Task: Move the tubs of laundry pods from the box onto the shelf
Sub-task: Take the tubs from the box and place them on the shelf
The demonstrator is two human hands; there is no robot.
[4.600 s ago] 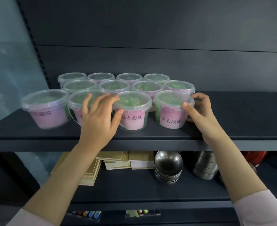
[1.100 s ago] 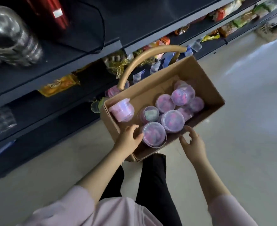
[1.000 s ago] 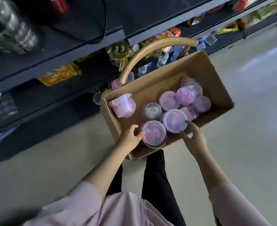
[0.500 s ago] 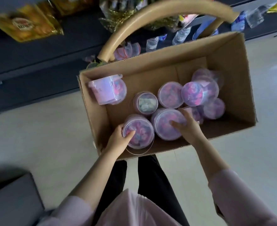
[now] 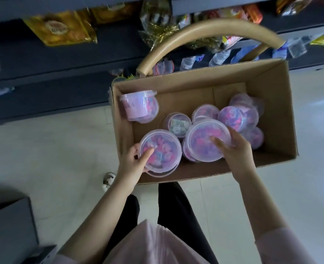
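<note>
Head view, box (image 5: 271, 88): one, cardboard, beside dark shelving (image 5: 62, 60); lift tubs straight up, clear of its near wall.
Tubs (image 5: 231, 119): roughly eight inside, overlapping, count unsure; one on its side.
Right hand (image 5: 233, 149): fingers clasp right tub (image 5: 207, 142) at lid rim; a lower grip looks safer.
Left hand (image 5: 133, 164): curled round left tub (image 5: 160, 152).

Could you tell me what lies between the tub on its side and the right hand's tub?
In the head view, one upright tub with pale greenish contents stands between the tipped tub and the tub held by the right hand.
</note>
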